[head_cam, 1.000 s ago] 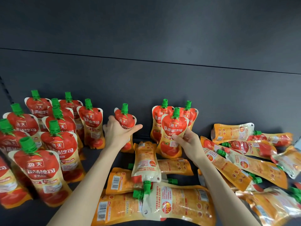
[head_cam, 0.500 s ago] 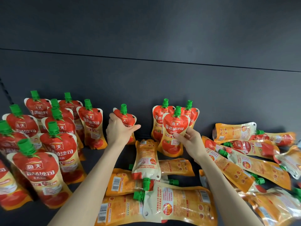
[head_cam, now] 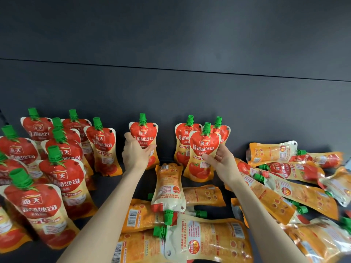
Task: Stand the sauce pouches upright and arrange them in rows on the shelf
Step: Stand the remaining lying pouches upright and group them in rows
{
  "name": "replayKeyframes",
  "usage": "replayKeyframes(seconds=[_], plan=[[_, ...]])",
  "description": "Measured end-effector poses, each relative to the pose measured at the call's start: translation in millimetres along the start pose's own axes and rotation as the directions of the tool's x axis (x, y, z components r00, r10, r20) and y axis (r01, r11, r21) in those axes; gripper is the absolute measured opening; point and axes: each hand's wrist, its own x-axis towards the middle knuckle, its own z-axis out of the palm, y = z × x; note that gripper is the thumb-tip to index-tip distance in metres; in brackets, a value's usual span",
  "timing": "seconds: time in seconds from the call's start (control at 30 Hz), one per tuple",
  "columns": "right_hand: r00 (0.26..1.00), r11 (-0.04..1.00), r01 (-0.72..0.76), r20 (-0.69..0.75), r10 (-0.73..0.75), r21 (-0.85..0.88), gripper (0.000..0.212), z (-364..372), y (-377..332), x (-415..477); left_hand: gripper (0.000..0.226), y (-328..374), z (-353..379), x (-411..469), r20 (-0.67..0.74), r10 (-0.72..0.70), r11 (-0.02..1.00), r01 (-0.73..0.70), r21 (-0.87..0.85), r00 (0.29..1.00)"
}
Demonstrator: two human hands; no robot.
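Head view: your left hand point(head_cam: 135, 154) sits just left of centre in the frame. Its fingers curl round the left edge of an upright sauce pouch point(head_cam: 143, 133) and the thumb lies across the front, so the grip is closed on the pouch's middle. That pouch stands alone with its green cap point(head_cam: 142, 118) up, close to the dark back panel point(head_cam: 171, 92), with a gap on either side.

Your right hand point(head_cam: 222, 158) is right of centre and pinches a second upright pouch point(head_cam: 204, 149) by its right edge, thumb on the printed front and fingers behind. This pouch stands directly in front of two more upright pouches point(head_cam: 185, 137) and overlaps both. You cannot tell from here whether either held pouch has its base fully down on the shelf point(head_cam: 106, 188).

On the left of the frame, a block of standing pouches point(head_cam: 62, 175) runs from the back panel toward the lower left corner, all with red fronts facing you and caps up.

Between your forearms in the lower centre, several lying pouches point(head_cam: 167, 186) overlap with their orange backs up, one pointing its cap down toward you. On the right side, a loose pile of flat pouches point(head_cam: 284, 188) spreads to the frame edge, at mixed angles.
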Motion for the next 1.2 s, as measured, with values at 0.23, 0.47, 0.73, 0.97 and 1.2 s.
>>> replayKeyframes(seconds=[0.23, 0.47, 0.73, 0.97, 1.2], plan=[[0.999, 0.981, -0.004, 0.037, 0.011, -0.195, 0.056, 1.9, 5.1, -3.7, 0.071, -5.3, 3.7, -1.6, 0.020, 0.008, 1.000, -0.007, -0.031, 1.000], [1.000, 0.967, -0.024, -0.004, 0.023, -0.252, 0.055, 5.7, -1.0, -5.7, 0.068, -2.2, 6.4, -2.6, 0.014, 0.008, 0.998, -0.007, -0.066, 1.000], [0.999, 0.957, -0.051, -0.031, 0.044, -0.285, 0.056, 7.5, -4.7, -8.0, 0.069, -4.3, 9.7, -5.2, 0.032, 0.001, 0.996, 0.002, -0.087, 0.999], [0.998, 0.950, -0.048, -0.050, 0.034, -0.307, 0.060, 6.2, -5.5, -13.4, 0.074, -7.3, 6.6, -8.5, 0.058, 0.005, 0.998, -0.001, -0.057, 0.998], [0.980, 0.939, -0.051, -0.199, -0.019, -0.340, 0.057, -0.5, -7.3, -34.3, 0.072, -10.6, -5.1, -24.4, 0.053, 0.029, 0.999, -0.028, -0.020, 0.998]])
